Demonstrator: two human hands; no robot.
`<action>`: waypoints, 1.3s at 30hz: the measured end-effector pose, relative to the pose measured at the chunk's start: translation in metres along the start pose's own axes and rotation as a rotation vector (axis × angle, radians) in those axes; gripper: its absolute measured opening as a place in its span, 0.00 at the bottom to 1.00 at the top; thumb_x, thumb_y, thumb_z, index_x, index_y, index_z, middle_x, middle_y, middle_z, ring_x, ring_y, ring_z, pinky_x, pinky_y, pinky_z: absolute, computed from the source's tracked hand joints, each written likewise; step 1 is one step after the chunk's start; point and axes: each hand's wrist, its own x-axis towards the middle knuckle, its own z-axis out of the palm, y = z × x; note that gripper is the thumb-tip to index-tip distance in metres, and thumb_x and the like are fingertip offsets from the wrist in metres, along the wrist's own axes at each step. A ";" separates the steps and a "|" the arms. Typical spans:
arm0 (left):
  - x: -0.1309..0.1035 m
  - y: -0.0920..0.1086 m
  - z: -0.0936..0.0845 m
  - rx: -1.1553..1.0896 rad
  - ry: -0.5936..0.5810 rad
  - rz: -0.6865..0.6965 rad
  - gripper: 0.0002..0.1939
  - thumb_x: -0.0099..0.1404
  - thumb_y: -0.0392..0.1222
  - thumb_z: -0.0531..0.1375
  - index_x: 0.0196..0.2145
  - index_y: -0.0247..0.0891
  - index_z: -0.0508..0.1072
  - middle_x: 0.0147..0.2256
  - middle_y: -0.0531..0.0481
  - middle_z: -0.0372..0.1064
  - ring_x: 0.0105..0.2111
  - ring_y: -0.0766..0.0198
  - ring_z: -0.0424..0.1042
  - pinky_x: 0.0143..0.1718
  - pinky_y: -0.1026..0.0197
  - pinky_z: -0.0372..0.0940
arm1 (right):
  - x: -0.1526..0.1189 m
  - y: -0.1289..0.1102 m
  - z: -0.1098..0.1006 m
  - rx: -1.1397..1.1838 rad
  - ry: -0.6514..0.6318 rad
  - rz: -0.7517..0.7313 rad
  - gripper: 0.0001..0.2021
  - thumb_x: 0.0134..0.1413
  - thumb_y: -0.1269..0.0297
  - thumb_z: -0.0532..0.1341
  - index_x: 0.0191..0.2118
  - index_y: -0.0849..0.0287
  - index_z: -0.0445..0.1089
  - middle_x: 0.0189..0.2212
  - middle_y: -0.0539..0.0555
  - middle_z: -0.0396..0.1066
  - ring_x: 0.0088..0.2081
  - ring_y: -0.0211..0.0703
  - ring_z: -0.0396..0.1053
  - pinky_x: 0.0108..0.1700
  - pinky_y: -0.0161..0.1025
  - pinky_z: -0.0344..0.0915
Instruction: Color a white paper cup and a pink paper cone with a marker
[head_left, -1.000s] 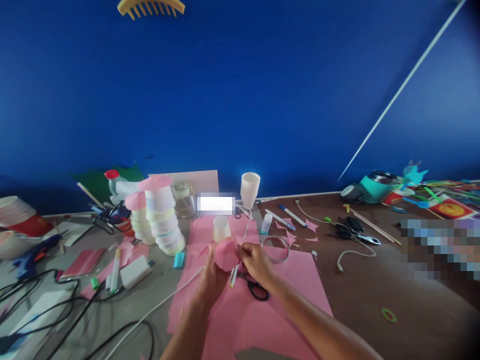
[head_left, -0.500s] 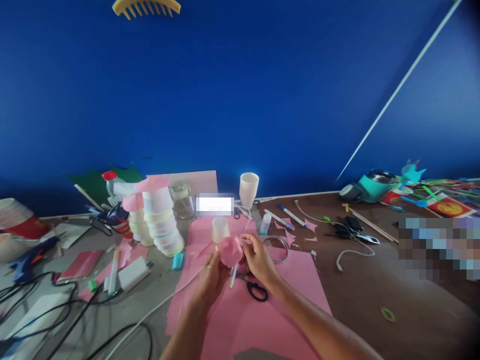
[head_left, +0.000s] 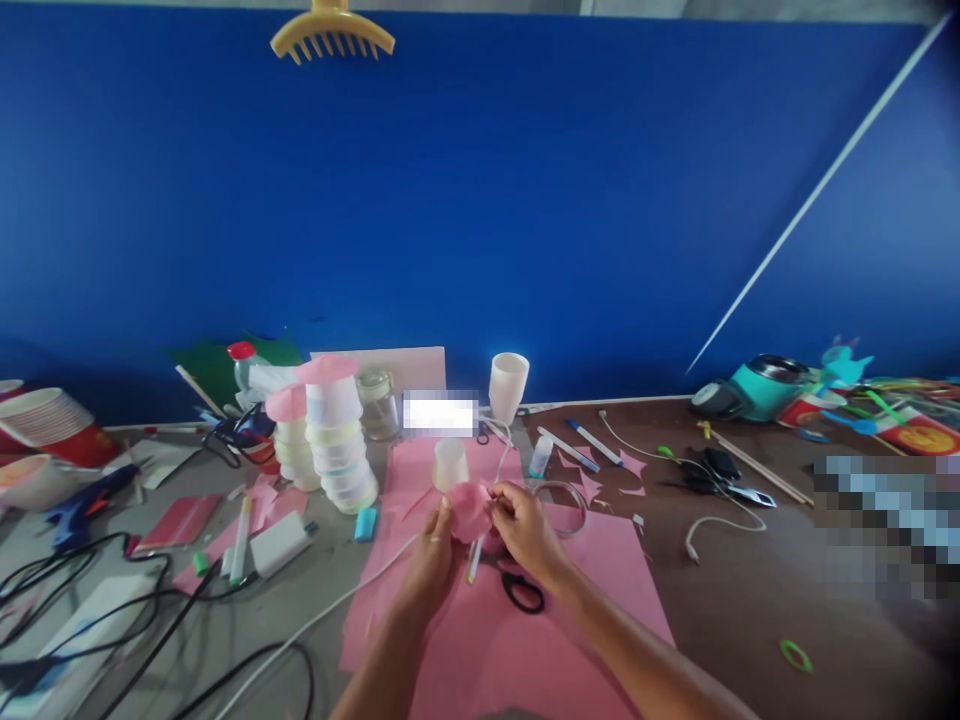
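Head view — pink cutout point(head_left: 469, 512) sits between left grip point(head_left: 430, 555) and right grip point(head_left: 523, 527).

Left hand point(head_left: 431, 550): fingers partly hidden by the pink paper piece point(head_left: 471, 514) | Scissors point(head_left: 523, 592): partly covered beneath the right hand point(head_left: 519, 520) | White pen point(head_left: 475, 562): upper end hidden | Forearms point(head_left: 382, 650): cut off at bottom edge | Yellow comb point(head_left: 334, 38): cut off at top | Pixelated patch point(head_left: 885, 520), far right: contents unreadable
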 end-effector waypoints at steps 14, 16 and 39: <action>0.015 -0.001 -0.017 0.217 0.207 0.375 0.24 0.55 0.62 0.65 0.38 0.38 0.75 0.32 0.47 0.76 0.35 0.56 0.76 0.39 0.56 0.70 | 0.024 0.000 -0.024 -0.391 0.306 -0.321 0.09 0.54 0.63 0.55 0.24 0.55 0.62 0.24 0.52 0.65 0.26 0.41 0.65 0.31 0.37 0.64; 0.015 -0.001 -0.016 0.268 0.225 0.402 0.23 0.55 0.62 0.65 0.37 0.40 0.75 0.32 0.47 0.76 0.36 0.56 0.76 0.39 0.56 0.70 | 0.032 -0.005 -0.025 -0.452 0.387 -0.396 0.07 0.53 0.67 0.55 0.25 0.55 0.62 0.28 0.53 0.64 0.27 0.41 0.65 0.32 0.38 0.65; 0.019 -0.010 -0.018 0.398 0.251 0.498 0.11 0.57 0.47 0.65 0.36 0.40 0.76 0.37 0.44 0.75 0.41 0.52 0.72 0.47 0.52 0.64 | 0.065 -0.013 0.023 -0.959 0.088 -0.958 0.09 0.62 0.72 0.55 0.37 0.56 0.73 0.52 0.61 0.69 0.62 0.58 0.59 0.66 0.61 0.54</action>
